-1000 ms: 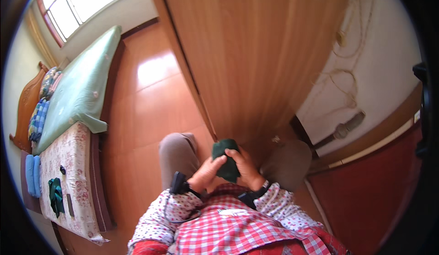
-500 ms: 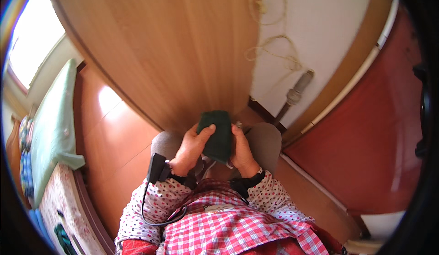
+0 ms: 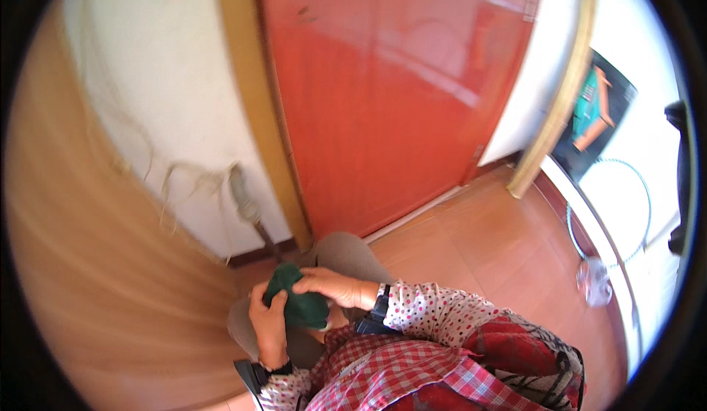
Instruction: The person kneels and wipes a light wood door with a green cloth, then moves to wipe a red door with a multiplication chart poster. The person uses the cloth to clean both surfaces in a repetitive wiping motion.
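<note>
A dark green folded cloth (image 3: 303, 309) is held in front of my knees by both hands. My left hand (image 3: 267, 322) grips its left edge, with the thumb on top and the fingers underneath, out of sight. From the right, my right hand (image 3: 335, 287) closes on the cloth's upper edge, its thumb pressed on the top face. The cloth looks soft and a little crumpled. Below it are my grey trouser knees (image 3: 346, 253) and a red checked apron (image 3: 383, 378).
A red door (image 3: 368, 116) stands ahead in a wooden frame. At left is a large wooden panel (image 3: 88, 264), with pale rope (image 3: 188, 179) and a pole (image 3: 247, 201) by the wall. Rightward are a wooden post (image 3: 556, 94) and a clear plastic bag (image 3: 593, 282).
The view has swung to the right, bringing the red door to the middle. The cloth is now tilted and more bunched, and my right hand has come across its top.
</note>
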{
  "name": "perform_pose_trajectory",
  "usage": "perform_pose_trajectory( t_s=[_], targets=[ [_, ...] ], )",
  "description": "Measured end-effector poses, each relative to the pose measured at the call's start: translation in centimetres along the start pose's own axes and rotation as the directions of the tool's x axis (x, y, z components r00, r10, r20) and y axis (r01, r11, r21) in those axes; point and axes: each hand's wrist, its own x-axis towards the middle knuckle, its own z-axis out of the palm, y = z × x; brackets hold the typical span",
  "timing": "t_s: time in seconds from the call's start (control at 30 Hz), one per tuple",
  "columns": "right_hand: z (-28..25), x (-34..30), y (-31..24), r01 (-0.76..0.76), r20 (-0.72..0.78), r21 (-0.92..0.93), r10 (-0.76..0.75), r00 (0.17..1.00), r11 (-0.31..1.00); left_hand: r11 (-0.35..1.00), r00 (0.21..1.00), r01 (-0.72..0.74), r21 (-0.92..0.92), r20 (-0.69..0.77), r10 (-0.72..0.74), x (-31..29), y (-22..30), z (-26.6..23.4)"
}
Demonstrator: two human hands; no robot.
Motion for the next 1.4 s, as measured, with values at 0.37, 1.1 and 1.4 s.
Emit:
perform_pose_trajectory(
  t_s=[0.37, 1.1, 1.4],
  targets=[
    [0.6, -2.1, 0.0, -0.029, -0.079, -0.113, 0.021, 0.997, 0.993, 0.948, 0.999, -0.039, -0.315, 0.01, 0.044, -0.1, 1.5, -0.4],
    [-19.7, -24.5, -7.1, 0.578, -0.487, 0.331, -0.39, 0.782, 0.746, 0.952, 0.956, -0.158, 0.263, 0.284, 0.08, 1.6, 4.5, 19.3],
    [-23.2, -27.8, -7.2, 0.657, -0.527, 0.359, -0.436, 0.729, 0.664, 0.858, 0.876, -0.387, 0.338, -0.156, 0.456, 6.3, 6.3, 19.0]
  ],
)
